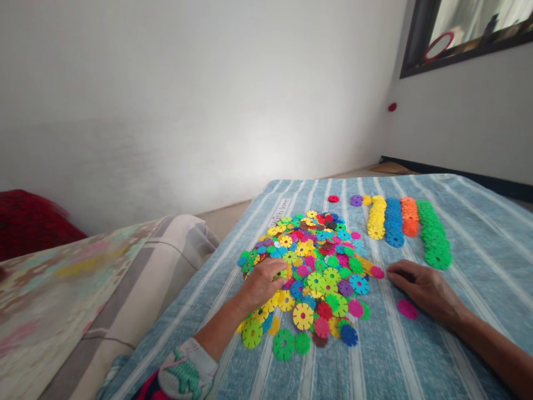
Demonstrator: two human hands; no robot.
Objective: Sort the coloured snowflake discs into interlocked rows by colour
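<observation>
A wide pile of notched plastic discs (302, 315) in many colours lies on the striped blue cloth. My left hand (263, 283) reaches onto the pile's left side, fingers bent around a yellow-green disc (281, 274); whether it grips the disc is unclear. My right hand (425, 289) rests right of the pile, fingers curled together; anything inside is hidden. Near it are a pink disc (377, 272) and a magenta disc (407, 309). Behind are overlapping rows of yellow (377, 218), blue (393, 222), orange (410, 216) and green discs (434, 235).
A red disc (333, 199) and a purple disc (356, 200) lie near the back of the cloth-covered table (491, 244). To the left is a bed or padded surface with a patterned cover (95, 278). A white wall (187, 100) stands behind.
</observation>
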